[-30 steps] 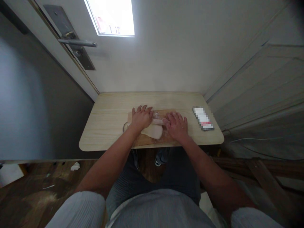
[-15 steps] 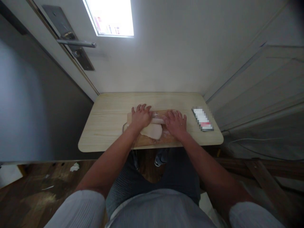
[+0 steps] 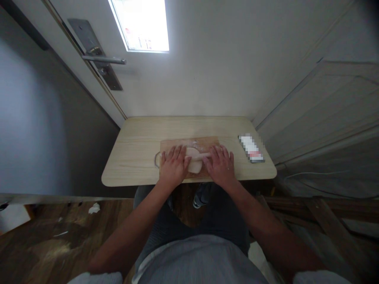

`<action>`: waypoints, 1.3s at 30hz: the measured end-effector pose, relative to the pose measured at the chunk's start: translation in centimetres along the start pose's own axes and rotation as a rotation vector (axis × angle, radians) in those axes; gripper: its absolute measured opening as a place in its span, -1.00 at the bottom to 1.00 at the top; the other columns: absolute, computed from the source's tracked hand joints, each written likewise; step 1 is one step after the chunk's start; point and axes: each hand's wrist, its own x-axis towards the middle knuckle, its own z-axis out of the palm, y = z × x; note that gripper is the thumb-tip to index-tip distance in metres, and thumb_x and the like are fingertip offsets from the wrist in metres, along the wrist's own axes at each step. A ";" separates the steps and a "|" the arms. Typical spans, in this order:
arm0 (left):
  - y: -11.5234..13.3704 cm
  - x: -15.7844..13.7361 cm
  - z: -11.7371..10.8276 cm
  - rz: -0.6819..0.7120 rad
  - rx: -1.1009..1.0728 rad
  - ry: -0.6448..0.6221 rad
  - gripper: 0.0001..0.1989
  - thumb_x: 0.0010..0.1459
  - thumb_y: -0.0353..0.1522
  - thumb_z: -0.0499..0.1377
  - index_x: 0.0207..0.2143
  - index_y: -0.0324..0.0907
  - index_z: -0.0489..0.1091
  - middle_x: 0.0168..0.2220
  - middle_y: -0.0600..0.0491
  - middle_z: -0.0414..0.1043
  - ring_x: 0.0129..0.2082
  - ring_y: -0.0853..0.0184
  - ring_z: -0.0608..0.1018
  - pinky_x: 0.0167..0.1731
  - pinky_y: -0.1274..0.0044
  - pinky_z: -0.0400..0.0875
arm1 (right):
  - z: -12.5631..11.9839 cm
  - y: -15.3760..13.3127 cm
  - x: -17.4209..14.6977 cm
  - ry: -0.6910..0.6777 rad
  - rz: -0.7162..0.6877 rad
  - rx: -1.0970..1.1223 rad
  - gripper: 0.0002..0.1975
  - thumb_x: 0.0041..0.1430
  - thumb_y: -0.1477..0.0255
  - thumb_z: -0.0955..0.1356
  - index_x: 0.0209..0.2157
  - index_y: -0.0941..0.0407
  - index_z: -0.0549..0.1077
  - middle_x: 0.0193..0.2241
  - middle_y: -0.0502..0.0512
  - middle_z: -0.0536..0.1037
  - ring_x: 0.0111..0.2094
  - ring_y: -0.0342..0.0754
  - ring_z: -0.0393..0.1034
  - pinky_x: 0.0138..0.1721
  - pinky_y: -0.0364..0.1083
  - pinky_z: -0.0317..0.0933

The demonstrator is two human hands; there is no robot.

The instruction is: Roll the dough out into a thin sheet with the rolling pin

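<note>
A rolling pin point(image 3: 199, 157) lies crosswise over a flattened piece of pale dough point(image 3: 194, 167), which shows both beyond and in front of it. My left hand point(image 3: 173, 167) rests on the pin's left end, fingers laid over it and pointing forward. On the other end is my right hand point(image 3: 220, 165), its fingers bent over the pin and the thumb turned inward. The palms hide both ends of the pin. Underneath is a wooden cutting board point(image 3: 204, 141), dusted with flour near its far edge, with a metal loop handle point(image 3: 156, 159) at its left.
The board lies on a small light wood table point(image 3: 127, 157) with rounded corners, set against a white door point(image 3: 207, 79) with a lever handle point(image 3: 103, 59). A phone point(image 3: 251, 149), partly blurred out, lies at the table's right. Wooden beams point(image 3: 328, 221) stand low at the right.
Both hands and the rolling pin have come back toward me over the dough, so dough now shows beyond the pin. The view has shifted slightly.
</note>
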 end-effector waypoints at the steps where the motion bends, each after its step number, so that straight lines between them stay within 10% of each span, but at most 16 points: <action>1: 0.0 0.0 0.1 -0.004 -0.006 0.001 -0.48 0.41 -0.12 -0.11 0.35 0.02 0.17 0.39 -0.04 0.19 0.42 0.08 0.12 0.39 0.06 -0.26 | 0.0 0.0 0.2 -0.001 -0.002 0.003 -0.44 0.42 0.11 0.16 0.27 0.12 0.32 0.28 0.30 0.33 0.33 0.25 0.03 0.28 0.32 -0.15; 39: -3.5 9.9 0.7 -0.058 0.123 -0.135 -0.46 0.42 -0.10 -0.21 0.31 0.03 0.24 0.34 -0.05 0.26 0.30 -0.03 0.28 0.23 -0.15 0.07 | 4.4 -0.3 10.6 -0.124 0.107 0.036 -0.50 0.41 0.16 0.16 0.25 0.04 0.37 0.29 0.23 0.34 0.32 0.27 0.07 0.28 0.44 -0.25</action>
